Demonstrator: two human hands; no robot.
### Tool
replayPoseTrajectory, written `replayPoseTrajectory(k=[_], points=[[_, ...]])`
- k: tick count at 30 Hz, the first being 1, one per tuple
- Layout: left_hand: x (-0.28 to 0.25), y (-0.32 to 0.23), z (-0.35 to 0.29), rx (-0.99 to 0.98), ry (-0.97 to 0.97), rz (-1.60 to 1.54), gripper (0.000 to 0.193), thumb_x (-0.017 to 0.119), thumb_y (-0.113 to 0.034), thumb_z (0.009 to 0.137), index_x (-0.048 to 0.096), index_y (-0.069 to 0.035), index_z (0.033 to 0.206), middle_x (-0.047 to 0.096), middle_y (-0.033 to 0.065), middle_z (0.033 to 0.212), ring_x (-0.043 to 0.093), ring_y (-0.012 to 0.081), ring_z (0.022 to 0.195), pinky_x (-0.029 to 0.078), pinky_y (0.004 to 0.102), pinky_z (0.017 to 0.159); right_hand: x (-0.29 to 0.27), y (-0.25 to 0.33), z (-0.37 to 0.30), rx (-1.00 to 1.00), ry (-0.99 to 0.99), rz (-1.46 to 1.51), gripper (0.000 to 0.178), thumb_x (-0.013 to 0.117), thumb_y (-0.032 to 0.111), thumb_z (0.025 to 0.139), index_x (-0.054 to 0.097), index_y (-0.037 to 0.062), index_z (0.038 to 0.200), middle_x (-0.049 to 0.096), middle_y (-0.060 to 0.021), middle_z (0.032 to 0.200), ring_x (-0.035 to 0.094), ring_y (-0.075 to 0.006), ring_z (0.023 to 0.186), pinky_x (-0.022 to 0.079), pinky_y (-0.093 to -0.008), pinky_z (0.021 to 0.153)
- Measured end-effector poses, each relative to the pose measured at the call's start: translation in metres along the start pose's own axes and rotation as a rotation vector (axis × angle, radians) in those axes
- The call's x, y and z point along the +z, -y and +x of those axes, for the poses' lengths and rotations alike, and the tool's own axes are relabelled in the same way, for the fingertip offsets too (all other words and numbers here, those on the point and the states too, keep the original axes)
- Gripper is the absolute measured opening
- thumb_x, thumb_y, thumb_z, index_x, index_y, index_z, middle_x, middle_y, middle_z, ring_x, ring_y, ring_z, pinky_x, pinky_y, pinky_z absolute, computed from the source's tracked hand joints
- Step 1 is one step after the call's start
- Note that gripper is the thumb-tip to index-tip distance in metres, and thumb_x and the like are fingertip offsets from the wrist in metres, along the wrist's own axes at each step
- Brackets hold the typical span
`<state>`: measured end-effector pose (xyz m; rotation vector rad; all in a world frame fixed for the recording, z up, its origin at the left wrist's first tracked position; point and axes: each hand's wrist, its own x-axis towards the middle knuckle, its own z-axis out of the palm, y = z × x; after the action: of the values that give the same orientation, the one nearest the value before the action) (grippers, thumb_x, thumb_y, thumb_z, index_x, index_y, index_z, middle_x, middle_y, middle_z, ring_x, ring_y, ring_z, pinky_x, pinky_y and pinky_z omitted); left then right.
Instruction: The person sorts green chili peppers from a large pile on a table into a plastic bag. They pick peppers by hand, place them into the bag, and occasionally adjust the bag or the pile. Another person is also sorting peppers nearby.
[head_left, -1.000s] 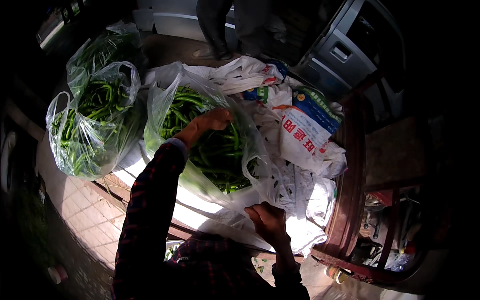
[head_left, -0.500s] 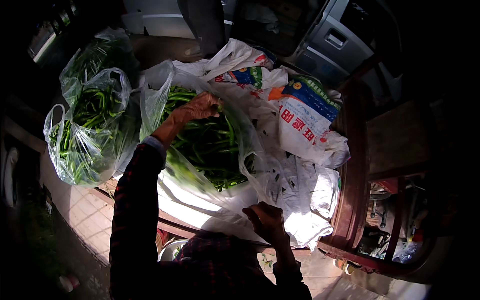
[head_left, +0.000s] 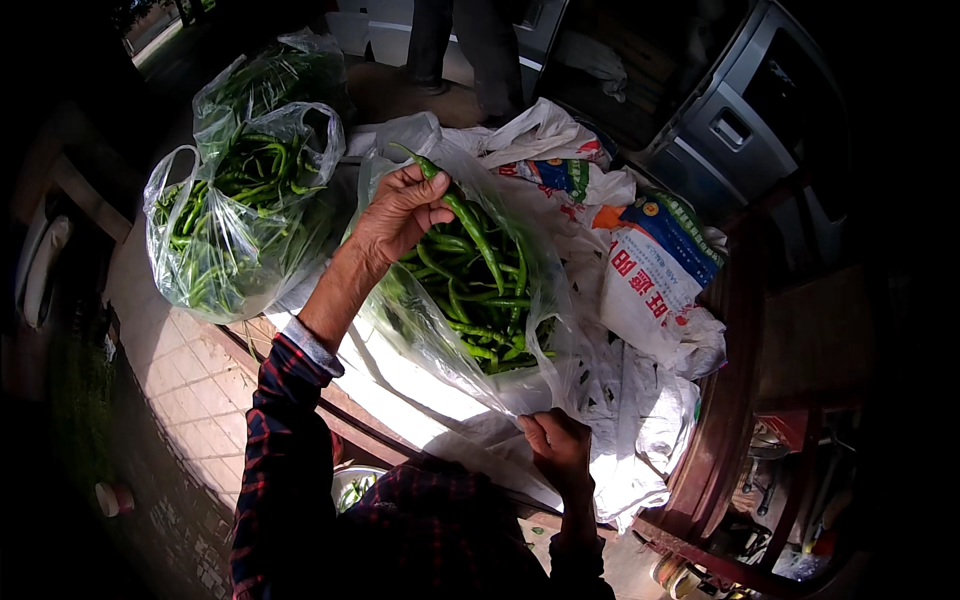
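Observation:
My left hand (head_left: 398, 215) pinches a long green chili pepper (head_left: 474, 232) between thumb and fingers, above an open clear plastic bag (head_left: 408, 335). Many more green chili peppers (head_left: 485, 325) lie inside that bag. Down at the bag's near right edge, my right hand (head_left: 558, 446) is closed on the gathered plastic of its rim, drawing it toward me. Shade partly hides the fingers of that hand.
To the left, a second clear bag (head_left: 215, 265) bulges with green peppers, with another bag (head_left: 285, 85) behind. White woven sacks (head_left: 650, 285) cover the wooden bench (head_left: 715, 445). A person's legs (head_left: 478, 50) stand by a silver vehicle (head_left: 735, 125). Below sits a bowl (head_left: 360, 480).
My left hand has turned, and the pepper in it now shows at full length. The right hand keeps its hold on the bag's rim. The whole view has shifted slightly.

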<state>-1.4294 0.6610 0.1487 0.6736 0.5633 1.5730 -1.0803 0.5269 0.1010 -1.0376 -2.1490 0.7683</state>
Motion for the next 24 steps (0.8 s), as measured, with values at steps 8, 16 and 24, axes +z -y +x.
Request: replayPoseTrajectory(k=[8,16,24], points=[[-0.006,-0.008,-0.094,0.152,-0.22,0.233,0.015,0.073,-0.014,0.085,0.066,-0.006,0.096,0.064,-0.0011,0.08,0.059,0.0076,0.063,0.05,0.0213,0.055,0.006,-0.001,-0.008,0.024,0.011,-0.056,0.013,0.069,0.01,0.086,0.063,0.0003,0.079,0.058,-0.0142,0.068,0.056,-0.0298,0.057,0.044,-0.0365,0.054],[-0.144,0.008,-0.305,-0.044,-0.723,1.083,0.022,0.074,-0.012,0.08,0.056,0.001,0.08,0.058,0.004,0.065,0.049,0.0108,0.058,0.04,0.0274,0.055,0.008,-0.004,-0.007,-0.076,0.026,-0.13,0.021,0.071,0.013,0.082,0.054,0.0029,0.074,0.057,-0.0147,0.068,0.057,-0.0366,0.058,0.043,-0.0434,0.051],[-0.286,0.181,-0.601,-0.801,-0.853,1.511,0.026,0.076,-0.016,0.065,0.065,0.002,0.08,0.067,0.0125,0.071,0.066,0.0241,0.061,0.054,0.0377,0.049,0.021,-0.012,-0.015,-0.043,0.073,-0.132,0.026,0.07,0.014,0.084,0.05,0.0027,0.074,0.056,-0.016,0.068,0.057,-0.0372,0.058,0.043,-0.044,0.051]])
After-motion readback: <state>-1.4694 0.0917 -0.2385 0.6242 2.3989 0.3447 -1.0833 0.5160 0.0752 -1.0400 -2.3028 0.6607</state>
